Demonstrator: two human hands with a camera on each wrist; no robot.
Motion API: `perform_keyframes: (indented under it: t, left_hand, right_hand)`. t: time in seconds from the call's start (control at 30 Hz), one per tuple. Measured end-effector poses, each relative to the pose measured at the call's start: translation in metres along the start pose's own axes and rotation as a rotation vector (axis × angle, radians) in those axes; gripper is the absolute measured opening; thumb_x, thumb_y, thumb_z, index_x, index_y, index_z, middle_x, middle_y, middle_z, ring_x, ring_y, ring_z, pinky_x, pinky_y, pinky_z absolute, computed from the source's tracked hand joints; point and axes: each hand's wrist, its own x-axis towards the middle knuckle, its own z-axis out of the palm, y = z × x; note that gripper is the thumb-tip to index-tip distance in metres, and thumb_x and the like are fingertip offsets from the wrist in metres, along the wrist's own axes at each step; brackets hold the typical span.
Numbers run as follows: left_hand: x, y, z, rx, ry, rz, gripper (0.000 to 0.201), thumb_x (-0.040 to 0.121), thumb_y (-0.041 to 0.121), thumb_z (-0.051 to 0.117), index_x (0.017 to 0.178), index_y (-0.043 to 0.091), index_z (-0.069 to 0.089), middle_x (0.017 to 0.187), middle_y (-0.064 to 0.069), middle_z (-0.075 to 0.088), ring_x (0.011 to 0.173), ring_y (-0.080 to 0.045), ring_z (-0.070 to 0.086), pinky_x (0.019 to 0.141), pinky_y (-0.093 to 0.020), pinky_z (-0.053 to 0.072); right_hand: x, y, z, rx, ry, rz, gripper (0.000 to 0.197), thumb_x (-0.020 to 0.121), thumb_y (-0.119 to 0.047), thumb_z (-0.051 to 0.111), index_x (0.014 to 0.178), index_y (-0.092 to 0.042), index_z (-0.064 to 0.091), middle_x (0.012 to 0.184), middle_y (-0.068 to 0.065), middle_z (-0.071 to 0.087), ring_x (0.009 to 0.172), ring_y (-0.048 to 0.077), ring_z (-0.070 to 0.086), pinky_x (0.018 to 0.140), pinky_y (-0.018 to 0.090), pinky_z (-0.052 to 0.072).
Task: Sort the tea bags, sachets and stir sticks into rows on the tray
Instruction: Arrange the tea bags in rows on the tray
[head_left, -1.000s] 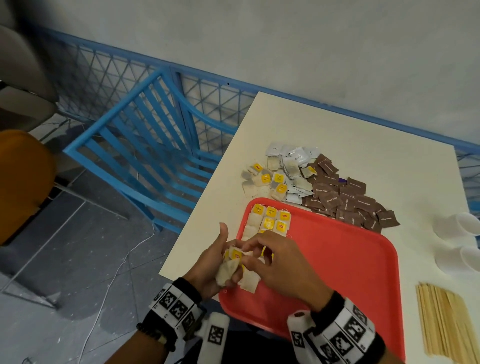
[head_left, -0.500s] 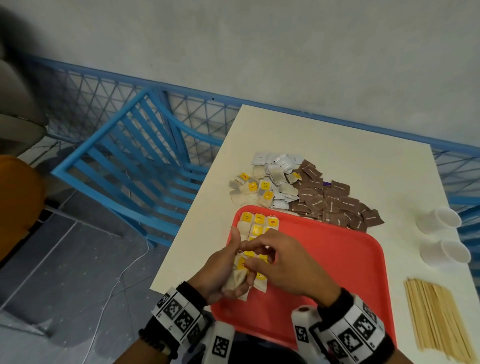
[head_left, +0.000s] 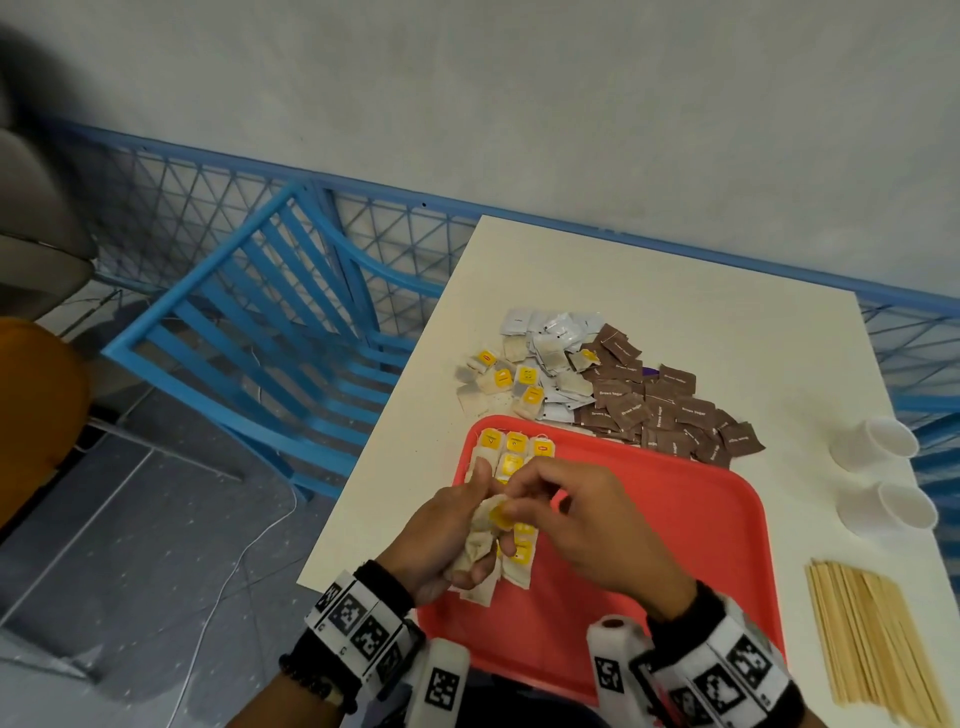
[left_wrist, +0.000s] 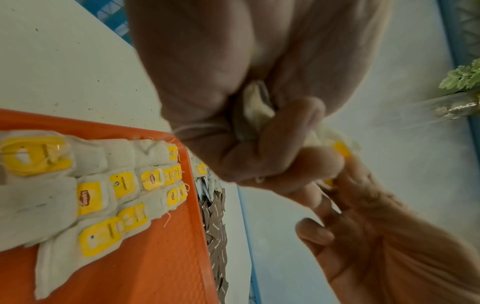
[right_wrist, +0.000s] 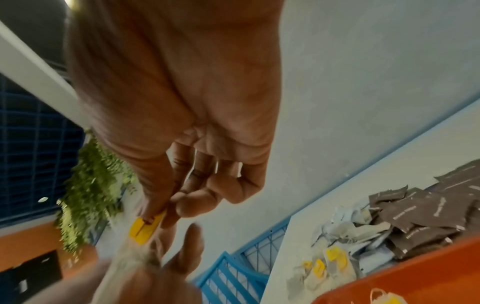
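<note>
My left hand (head_left: 457, 535) grips a bunch of tea bags (head_left: 480, 540) above the left edge of the red tray (head_left: 675, 545). My right hand (head_left: 524, 499) pinches the yellow tag (right_wrist: 145, 227) of one bag in that bunch. Several tea bags with yellow tags (left_wrist: 109, 191) lie in rows along the tray's left side. Behind the tray, loose tea bags (head_left: 511, 384), white sachets (head_left: 558, 327) and brown sugar sachets (head_left: 660, 410) lie in a heap on the table. A pile of wooden stir sticks (head_left: 878, 639) lies to the tray's right.
Two white paper cups (head_left: 878, 441) lie on their sides at the table's right edge. A blue slatted chair (head_left: 260, 332) stands left of the white table (head_left: 649, 291), before a blue mesh fence. The wall is close behind.
The view has shifted, so everything sits lower and further left in frame. Both hands have stayed together over the tray's left edge, the right fingers working at the bunch.
</note>
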Motion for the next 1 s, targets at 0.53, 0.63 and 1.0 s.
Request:
perform_keyframes:
  t: [0.53, 0.63, 1.0]
  left_hand:
    - [0.009, 0.061, 0.024, 0.535, 0.115, 0.589, 0.009, 0.086, 0.024, 0.074, 0.085, 0.016, 0.073, 0.072, 0.009, 0.058, 0.058, 0.001, 0.050, 0.058, -0.015, 0.041]
    - [0.008, 0.063, 0.020, 0.414, 0.128, 0.566, 0.010, 0.090, 0.017, 0.071, 0.080, 0.016, 0.071, 0.059, 0.012, 0.053, 0.045, -0.001, 0.043, 0.047, -0.015, 0.036]
    - [0.003, 0.043, 0.000, 0.699, 0.144, 0.508, 0.022, 0.081, 0.043, 0.071, 0.084, 0.021, 0.074, 0.080, 0.016, 0.065, 0.061, 0.004, 0.054, 0.062, -0.014, 0.039]
  right_hand:
    - [0.020, -0.021, -0.063, -0.063, 0.193, -0.108, 0.022, 0.086, -0.014, 0.076, 0.101, -0.025, 0.066, 0.081, -0.008, 0.064, 0.073, 0.014, 0.061, 0.062, 0.036, 0.050]
    - [0.018, -0.021, -0.054, 0.051, 0.204, -0.060, 0.028, 0.085, -0.022, 0.077, 0.109, -0.027, 0.063, 0.086, -0.003, 0.068, 0.079, 0.017, 0.065, 0.067, 0.046, 0.052]
    - [0.015, -0.009, -0.029, -0.156, 0.117, -0.028, 0.006, 0.086, -0.025, 0.076, 0.090, -0.021, 0.077, 0.068, -0.017, 0.063, 0.062, 0.005, 0.055, 0.058, 0.011, 0.036]
